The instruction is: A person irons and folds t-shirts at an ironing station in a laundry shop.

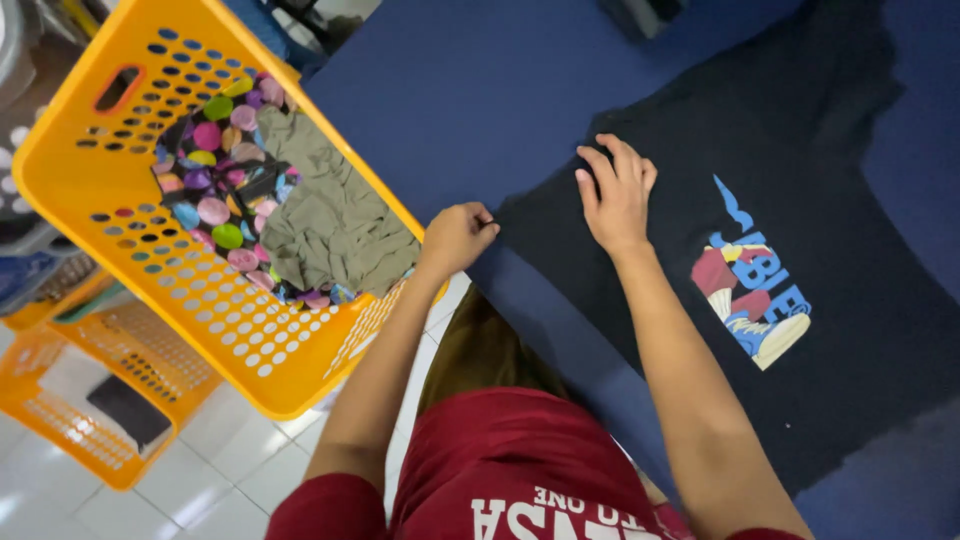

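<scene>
The black shirt (800,200) lay spread flat on the blue counter (480,90), its colourful print facing up toward the right. My left hand (455,237) was closed in a pinch on the shirt's edge at the near left, and my right hand (615,195) lay open, palm down with fingers spread, pressing the cloth just beside it. I judged the shirt light, soft and limp, apt to wrinkle or slide on the smooth counter, so an edge or hem seemed the best hold. To the left, the orange basket (90,170) held a dotted cloth (215,190) and an olive garment (335,225).
</scene>
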